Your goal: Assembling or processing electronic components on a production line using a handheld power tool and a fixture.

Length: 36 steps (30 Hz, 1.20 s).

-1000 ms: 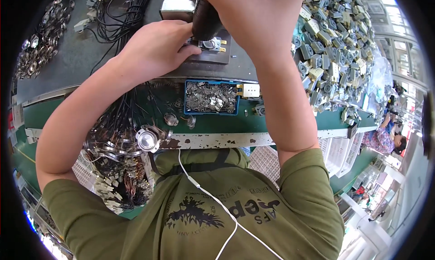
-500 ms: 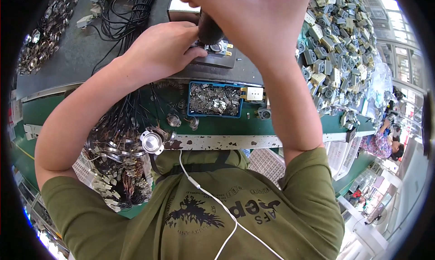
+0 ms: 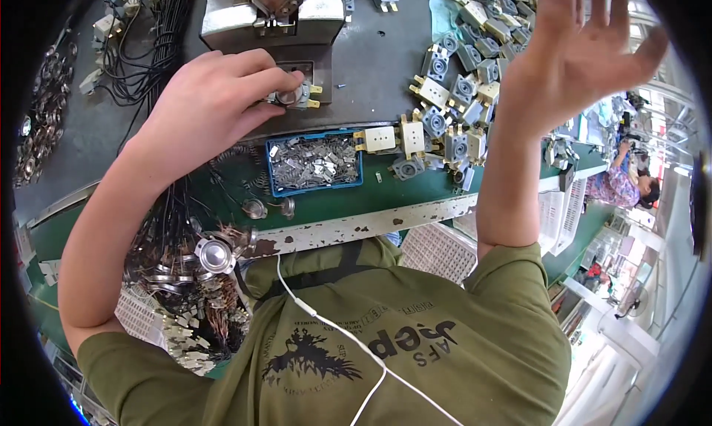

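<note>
My left hand [image 3: 211, 103] pinches a small thermostat-like part [image 3: 305, 99] between thumb and fingertips. This part has a round metal cap and two brass terminals pointing right, and it rests on a dark metal plate [image 3: 324, 66]. My fingers cover some of it. Up at the far right, my right hand [image 3: 582, 66] hangs in the air with spread fingers and holds nothing. A blue tray [image 3: 361, 177] full of small metal clips lies nearer to me, below the plate.
Many grey and cream switch parts [image 3: 461, 88] are heaped right of the plate. Behind it stands a metal block [image 3: 222, 21] with a bracket. Black cables [image 3: 169, 36] run along the left. Disc-shaped metal parts [image 3: 215, 255] hang at the bench edge [image 3: 371, 229].
My right hand has let go of a dark cylindrical tool, now out of sight, and swung right, opening. My left hand remains at the part. The view has shifted.
</note>
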Available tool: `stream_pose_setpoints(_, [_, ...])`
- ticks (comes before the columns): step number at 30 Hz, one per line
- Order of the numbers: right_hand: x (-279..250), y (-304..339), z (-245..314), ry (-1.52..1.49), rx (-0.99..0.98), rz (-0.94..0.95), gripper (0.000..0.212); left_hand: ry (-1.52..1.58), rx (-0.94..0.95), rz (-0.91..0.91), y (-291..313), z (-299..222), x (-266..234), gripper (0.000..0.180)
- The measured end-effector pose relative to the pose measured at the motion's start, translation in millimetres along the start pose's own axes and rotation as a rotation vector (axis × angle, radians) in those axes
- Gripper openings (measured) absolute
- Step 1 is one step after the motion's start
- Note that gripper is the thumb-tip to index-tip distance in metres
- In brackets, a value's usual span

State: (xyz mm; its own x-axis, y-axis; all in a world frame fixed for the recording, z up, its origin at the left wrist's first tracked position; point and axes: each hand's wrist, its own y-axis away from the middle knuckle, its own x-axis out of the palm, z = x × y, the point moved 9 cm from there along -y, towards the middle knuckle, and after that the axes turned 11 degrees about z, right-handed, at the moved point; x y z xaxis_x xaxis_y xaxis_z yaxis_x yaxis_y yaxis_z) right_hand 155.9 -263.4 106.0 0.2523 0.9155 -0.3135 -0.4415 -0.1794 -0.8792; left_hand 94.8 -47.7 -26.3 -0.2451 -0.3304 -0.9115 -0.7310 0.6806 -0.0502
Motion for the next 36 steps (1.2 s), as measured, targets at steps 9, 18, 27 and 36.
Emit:
stream_pose_setpoints(9, [13.0,121.4,-75.6,0.665,0.164,1.261,0.05,0.126,-0.359,-0.698,110.3,104.1,-115.2,0.035])
stream_pose_setpoints(18, [25.8,97.4,-71.4,0.277,0.284,1.115,0.046,-0.379,-0.291,-0.369,74.8,30.9,-106.3,0.029])
stream_pose_setpoints(27, [92.7,57.7,34.1,0.024,-0.017,0.933,0.059,-0.232,-0.234,0.158,29.6,24.2,-5.1,0.021])
stream_pose_setpoints(36, [105.6,76.3,20.2,0.014,0.036,0.956,0.052,-0.375,-0.216,0.086,28.1,18.7,7.6,0.012])
